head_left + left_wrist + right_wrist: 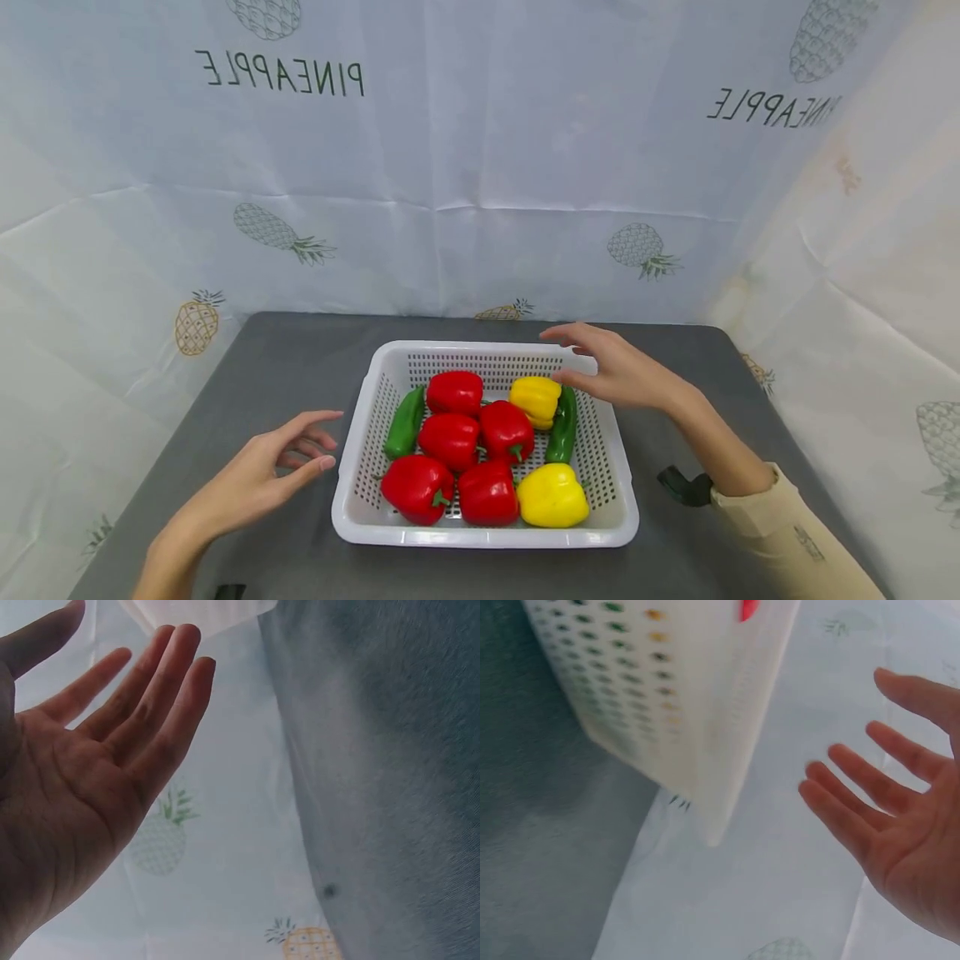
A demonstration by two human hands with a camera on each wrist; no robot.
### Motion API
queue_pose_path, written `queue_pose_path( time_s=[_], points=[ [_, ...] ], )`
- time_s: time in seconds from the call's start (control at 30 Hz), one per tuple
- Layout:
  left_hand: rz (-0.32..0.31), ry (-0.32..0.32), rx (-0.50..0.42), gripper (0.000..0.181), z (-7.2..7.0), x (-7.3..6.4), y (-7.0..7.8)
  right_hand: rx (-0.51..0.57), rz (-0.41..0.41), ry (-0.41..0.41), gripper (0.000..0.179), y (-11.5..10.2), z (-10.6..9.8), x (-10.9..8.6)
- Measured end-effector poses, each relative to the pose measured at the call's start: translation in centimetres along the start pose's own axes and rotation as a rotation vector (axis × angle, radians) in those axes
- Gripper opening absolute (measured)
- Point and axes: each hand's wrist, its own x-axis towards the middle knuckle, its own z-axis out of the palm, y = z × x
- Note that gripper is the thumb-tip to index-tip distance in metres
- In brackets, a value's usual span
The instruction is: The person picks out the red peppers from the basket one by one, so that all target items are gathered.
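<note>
A white perforated plastic basket [480,537] holds several red bell peppers [417,489], two yellow bell peppers [553,496] and two long green peppers [406,422], one at each side. Left of the basket is my left hand [258,471], its fingers loosely bent toward the rim and holding nothing. My right hand [618,367] hovers at the basket's far right corner and overlaps it in the head view, near a yellow pepper and a green one. Seen from the right wrist, that hand [900,802] has spread, relaxed fingers, apart from the basket wall [615,690].
The basket stands on a dark grey table [300,358]. White cloth [480,150] printed with pineapples hangs behind and along both sides. A black strap [686,487] shows by the right wrist, next to a cream sleeve [787,533].
</note>
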Motion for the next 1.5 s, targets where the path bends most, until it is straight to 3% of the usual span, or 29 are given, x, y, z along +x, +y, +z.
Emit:
queue_pose_path(
  time_s=[0.37,0.77,0.9,1.07,1.3,1.5],
  points=[
    [0.016,-0.011,-0.140,0.062,1.8,-1.3,0.5,0.141,-0.011,-0.226,0.050,-1.5,-0.2,3.1],
    [-0.169,-0.092,-0.323,0.069,2.4,-1.5,1.0,0.284,0.005,-0.474,0.053,-0.7,1.3,5.3],
    [-0.180,-0.103,-0.392,0.068,2.6,-1.5,0.8,0.328,0.019,-0.570,0.056,-0.4,1.7,6.1],
    [-0.140,-0.090,-0.452,0.066,3.0,-2.1,0.3,0.333,0.020,-0.676,0.059,-0.5,2.7,7.4],
    [-0.228,-0.100,-0.495,0.069,3.3,-2.4,-0.1,0.306,0.049,-0.755,0.065,-0.5,3.3,8.5],
    [-0.192,-0.120,-0.517,0.068,3.4,-2.0,-0.2,0.304,0.126,-0.800,0.068,-0.5,2.9,8.4]
  ],
)
